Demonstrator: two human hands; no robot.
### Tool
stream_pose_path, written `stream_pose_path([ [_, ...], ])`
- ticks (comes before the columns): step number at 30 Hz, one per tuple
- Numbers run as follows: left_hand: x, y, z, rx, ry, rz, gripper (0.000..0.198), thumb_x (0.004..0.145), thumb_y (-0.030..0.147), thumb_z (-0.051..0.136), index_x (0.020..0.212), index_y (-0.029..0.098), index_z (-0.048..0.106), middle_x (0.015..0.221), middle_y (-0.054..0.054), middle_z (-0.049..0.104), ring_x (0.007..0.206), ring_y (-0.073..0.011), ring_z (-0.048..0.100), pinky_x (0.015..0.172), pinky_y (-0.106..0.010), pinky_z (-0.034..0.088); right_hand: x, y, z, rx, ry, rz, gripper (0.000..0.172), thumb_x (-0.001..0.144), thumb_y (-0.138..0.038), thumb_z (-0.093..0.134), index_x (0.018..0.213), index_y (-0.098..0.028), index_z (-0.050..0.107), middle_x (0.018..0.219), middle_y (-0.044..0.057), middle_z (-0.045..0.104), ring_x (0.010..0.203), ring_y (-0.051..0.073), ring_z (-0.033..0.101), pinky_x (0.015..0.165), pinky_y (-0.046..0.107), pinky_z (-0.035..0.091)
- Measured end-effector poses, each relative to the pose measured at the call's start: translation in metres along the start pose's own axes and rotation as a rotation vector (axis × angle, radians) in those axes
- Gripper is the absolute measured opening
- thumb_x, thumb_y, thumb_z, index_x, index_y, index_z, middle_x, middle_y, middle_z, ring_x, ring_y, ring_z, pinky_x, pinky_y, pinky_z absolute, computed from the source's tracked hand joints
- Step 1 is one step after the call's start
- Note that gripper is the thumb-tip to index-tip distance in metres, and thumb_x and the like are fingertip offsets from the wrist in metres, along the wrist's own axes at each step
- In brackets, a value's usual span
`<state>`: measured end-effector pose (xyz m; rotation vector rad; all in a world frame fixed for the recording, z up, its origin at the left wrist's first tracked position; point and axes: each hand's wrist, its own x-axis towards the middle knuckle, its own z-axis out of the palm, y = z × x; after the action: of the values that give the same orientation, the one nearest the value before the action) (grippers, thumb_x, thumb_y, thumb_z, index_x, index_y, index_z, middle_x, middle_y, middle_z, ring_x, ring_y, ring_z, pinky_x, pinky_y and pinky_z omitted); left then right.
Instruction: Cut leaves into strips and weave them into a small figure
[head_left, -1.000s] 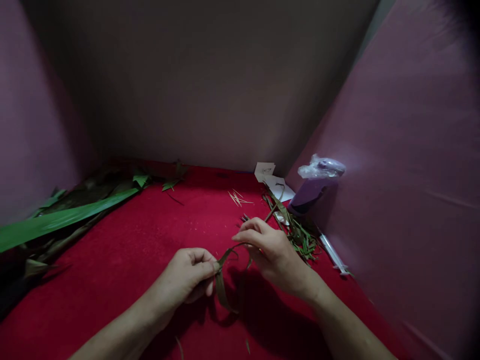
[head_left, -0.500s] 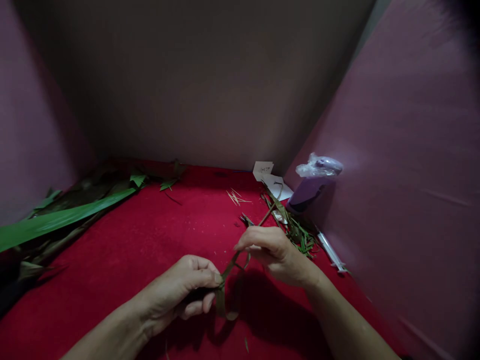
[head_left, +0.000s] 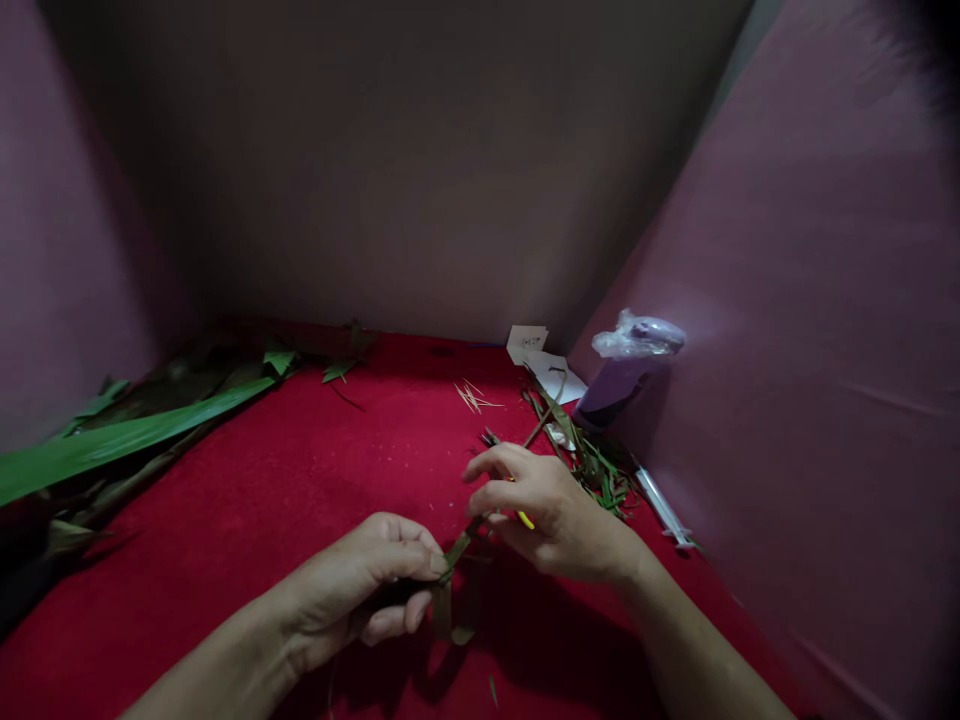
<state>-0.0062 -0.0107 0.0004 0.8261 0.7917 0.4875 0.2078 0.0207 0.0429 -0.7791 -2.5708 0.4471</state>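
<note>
My left hand (head_left: pixel 394 575) is closed, its thumb and forefinger pinching a folded dull-green leaf strip (head_left: pixel 442 610). Part of the strip hangs below the fingers in a loop, and another part slants up to the right. At that upper end my right hand (head_left: pixel 536 505) is closed on the strip, fingers bent; its exact grip is partly hidden. Beneath the right hand lies a tool with a yellow handle (head_left: pixel 526 520), and its dark tip (head_left: pixel 489 437) shows beyond the fingers. My hand covers most of this tool.
Long green leaves (head_left: pixel 150 435) lie along the left side of the red cloth (head_left: pixel 337 450). Several thin sticks (head_left: pixel 474 397) lie ahead. To the right are leaf scraps (head_left: pixel 600 470), white papers (head_left: pixel 551 370), a purple bottle (head_left: pixel 619 385) with plastic wrap, and a syringe (head_left: pixel 664 508) by the wall.
My right hand has turned and its fingers have shifted lower along the strip, uncovering the yellow handle. The loop near it has changed shape. My left hand has stayed almost in place.
</note>
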Motion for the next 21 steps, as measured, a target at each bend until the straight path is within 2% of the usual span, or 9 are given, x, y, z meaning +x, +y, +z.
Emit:
stream_pose_path([
  [5,0.001,0.001,0.001,0.054,0.053,0.023,0.016,0.074,0.022,0.052,0.059,0.014,0.054,0.043,0.001,0.053,0.029,-0.0025,0.027,0.034,-0.021,0.011,0.002,0.000,0.003,-0.194,0.038,-0.045,0.015,0.085,-0.015,0.050,0.086,-0.021,0.064,0.103,0.004,0.059,0.091,0.017,0.049,0.076,0.032,0.039],
  [11,0.005,0.004,0.008,0.262,0.336,0.167,0.025,0.073,0.034,0.057,0.057,0.016,0.049,0.043,0.003,0.053,0.032,-0.0033,0.027,0.035,-0.020,0.015,0.004,-0.004,0.007,-0.362,0.142,-0.032,0.016,0.086,-0.015,0.048,0.083,-0.019,0.064,0.097,0.005,0.060,0.089,0.019,0.047,0.078,0.037,0.033],
  [14,0.006,0.004,0.010,0.298,0.421,0.223,0.027,0.073,0.037,0.057,0.057,0.017,0.049,0.042,0.004,0.050,0.034,-0.0041,0.028,0.036,-0.019,0.017,0.003,-0.011,0.015,-0.396,0.181,0.070,0.018,0.086,-0.018,0.049,0.079,-0.020,0.065,0.082,0.006,0.057,0.079,0.018,0.045,0.071,0.035,0.031],
  [17,0.006,0.003,0.009,0.379,0.500,0.273,0.028,0.074,0.035,0.055,0.055,0.016,0.051,0.043,0.005,0.047,0.036,-0.0049,0.030,0.037,-0.019,0.020,0.002,-0.020,0.023,-0.299,0.210,0.224,0.017,0.086,-0.019,0.050,0.078,-0.019,0.065,0.070,0.004,0.053,0.071,0.017,0.044,0.067,0.033,0.030],
  [21,0.007,0.002,0.010,0.414,0.537,0.303,0.025,0.075,0.034,0.055,0.059,0.015,0.055,0.047,0.004,0.050,0.039,-0.0057,0.034,0.038,-0.019,0.023,0.002,-0.024,0.032,0.029,0.237,0.374,0.012,0.084,-0.019,0.055,0.078,-0.020,0.065,0.072,0.002,0.061,0.071,0.015,0.051,0.067,0.029,0.035],
])
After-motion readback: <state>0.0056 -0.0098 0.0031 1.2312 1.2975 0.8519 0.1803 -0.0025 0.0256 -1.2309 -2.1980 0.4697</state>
